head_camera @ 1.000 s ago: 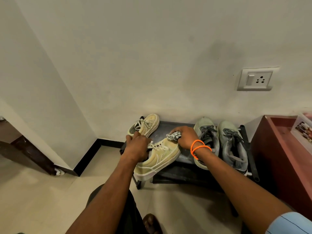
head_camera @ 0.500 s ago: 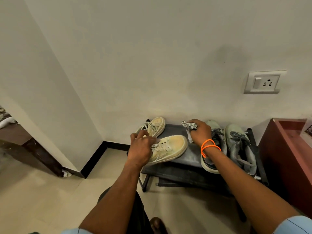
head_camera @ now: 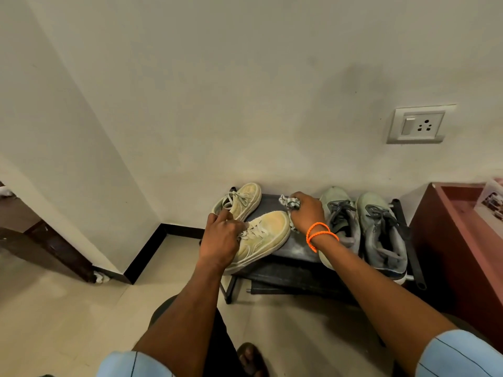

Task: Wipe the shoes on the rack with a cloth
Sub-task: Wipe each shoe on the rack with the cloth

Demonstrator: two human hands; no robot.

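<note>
At frame centre, the left hand (head_camera: 221,236) gripped a scuffed cream sneaker (head_camera: 265,238) on the black rack (head_camera: 296,250); the right hand (head_camera: 307,213) clutched a crumpled cloth (head_camera: 290,203) beside its toe.

Pale blue pinstriped short sleeves (head_camera: 460,355), orange cord bracelets (head_camera: 319,235) on right wrist
</note>
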